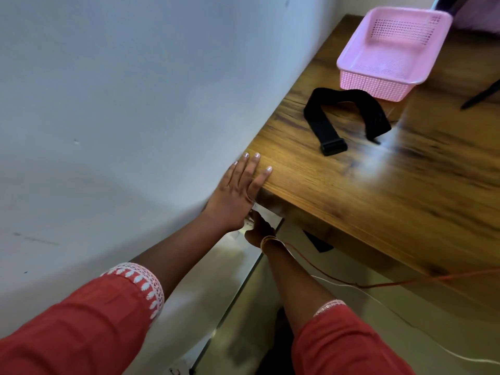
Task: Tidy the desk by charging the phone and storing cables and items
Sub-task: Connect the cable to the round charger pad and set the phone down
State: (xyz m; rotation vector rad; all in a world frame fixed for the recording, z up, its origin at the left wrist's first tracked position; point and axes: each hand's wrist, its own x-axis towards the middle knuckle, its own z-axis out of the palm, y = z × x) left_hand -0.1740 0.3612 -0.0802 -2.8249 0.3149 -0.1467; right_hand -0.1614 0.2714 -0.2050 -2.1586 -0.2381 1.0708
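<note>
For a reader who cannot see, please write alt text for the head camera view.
A person's left hand rests flat on the corner of a wooden desk by a white wall, while the right hand reaches under the desk edge. On the desk lie a black strap and an empty pink basket; orange and white cables trail below.

The brown wood-grain surface [351, 201] runs along the white wall, its near corner at about 7 o'clock. A pink perforated plastic basket [389, 74] sits at 12 o'clock. Just below it, touching or nearly so, a black fabric strap [319, 115] with a plastic buckle lies curved. At 7 o'clock, left-hand fingertips [255, 156] rest on the corner.
</note>
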